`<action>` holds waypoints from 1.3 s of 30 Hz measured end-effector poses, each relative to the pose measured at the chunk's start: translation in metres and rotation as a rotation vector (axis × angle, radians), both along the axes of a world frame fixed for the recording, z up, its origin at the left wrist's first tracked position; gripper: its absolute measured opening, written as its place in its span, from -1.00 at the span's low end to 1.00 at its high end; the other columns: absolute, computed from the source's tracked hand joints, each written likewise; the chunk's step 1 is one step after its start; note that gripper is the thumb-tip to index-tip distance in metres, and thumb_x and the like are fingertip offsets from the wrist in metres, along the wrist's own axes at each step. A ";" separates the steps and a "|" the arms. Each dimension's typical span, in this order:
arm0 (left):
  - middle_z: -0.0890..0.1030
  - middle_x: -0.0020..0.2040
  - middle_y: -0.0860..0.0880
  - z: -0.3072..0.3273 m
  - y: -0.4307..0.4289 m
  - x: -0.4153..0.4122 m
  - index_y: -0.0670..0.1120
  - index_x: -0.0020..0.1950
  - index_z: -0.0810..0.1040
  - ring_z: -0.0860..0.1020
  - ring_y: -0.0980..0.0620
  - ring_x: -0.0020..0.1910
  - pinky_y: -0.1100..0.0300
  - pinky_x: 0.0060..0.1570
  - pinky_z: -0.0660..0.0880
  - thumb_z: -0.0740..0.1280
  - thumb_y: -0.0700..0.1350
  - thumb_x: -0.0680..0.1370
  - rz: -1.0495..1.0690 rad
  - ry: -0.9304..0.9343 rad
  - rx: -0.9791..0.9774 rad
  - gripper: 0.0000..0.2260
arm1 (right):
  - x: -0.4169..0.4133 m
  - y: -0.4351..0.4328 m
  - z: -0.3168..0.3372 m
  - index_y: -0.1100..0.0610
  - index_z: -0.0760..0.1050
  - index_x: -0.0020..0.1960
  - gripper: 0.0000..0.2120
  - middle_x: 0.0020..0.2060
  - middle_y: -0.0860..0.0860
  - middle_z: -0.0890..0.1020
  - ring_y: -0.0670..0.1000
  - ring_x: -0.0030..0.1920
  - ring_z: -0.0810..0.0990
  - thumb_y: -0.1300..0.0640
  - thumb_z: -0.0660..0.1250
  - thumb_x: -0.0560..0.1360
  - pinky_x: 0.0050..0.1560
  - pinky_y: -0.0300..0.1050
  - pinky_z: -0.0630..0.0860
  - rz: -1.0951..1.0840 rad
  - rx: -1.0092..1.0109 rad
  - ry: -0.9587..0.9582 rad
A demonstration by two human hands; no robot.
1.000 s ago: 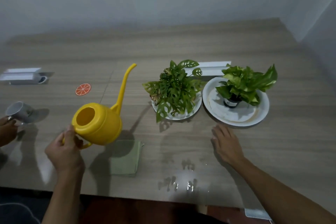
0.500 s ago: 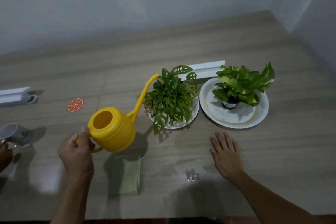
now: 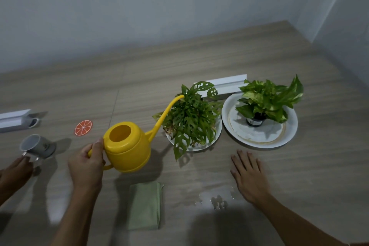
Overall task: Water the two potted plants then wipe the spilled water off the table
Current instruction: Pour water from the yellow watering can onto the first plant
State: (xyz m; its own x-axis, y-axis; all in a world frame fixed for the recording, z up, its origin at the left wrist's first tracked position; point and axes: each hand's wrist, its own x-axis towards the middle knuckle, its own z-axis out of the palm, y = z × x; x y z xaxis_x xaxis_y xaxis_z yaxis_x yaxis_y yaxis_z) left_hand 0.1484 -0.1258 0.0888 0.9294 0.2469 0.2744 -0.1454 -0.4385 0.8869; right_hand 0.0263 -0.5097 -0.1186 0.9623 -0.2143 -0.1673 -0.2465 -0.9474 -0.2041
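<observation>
My left hand (image 3: 86, 163) grips the handle of a yellow watering can (image 3: 127, 147), held above the table with its long spout tip over the left plant (image 3: 191, 114), a holey-leaved plant on a small white plate (image 3: 216, 133). The right plant (image 3: 269, 99), in a dark pot, stands on a larger white plate (image 3: 289, 132). My right hand (image 3: 248, 176) lies flat and open on the table in front of the plates. A puddle of spilled water (image 3: 214, 200) glistens just left of that hand. A folded green cloth (image 3: 145, 204) lies near the front edge.
Another person's hand (image 3: 15, 170) at the far left touches a tilted grey mug (image 3: 37, 146). An orange-slice coaster (image 3: 83, 127) lies behind the can. White plastic strips lie at the left edge (image 3: 14, 120) and behind the plants (image 3: 225, 84). A wall bounds the wooden table (image 3: 199, 62).
The watering can has moved right and forward in my left hand; its spout tip now reaches over the left plant. My right hand stays flat on the table.
</observation>
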 end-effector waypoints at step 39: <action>0.43 -0.51 -0.26 0.010 0.015 0.035 -0.27 -0.41 0.47 0.37 -0.10 -0.52 -0.05 -0.54 0.27 0.24 0.20 0.53 -0.063 0.003 0.311 -0.43 | 0.028 0.036 -0.031 -0.09 -0.29 0.55 -0.34 0.55 -0.08 -0.31 0.04 0.51 -0.43 -0.34 -0.39 0.53 0.51 0.12 -0.30 0.083 0.005 0.079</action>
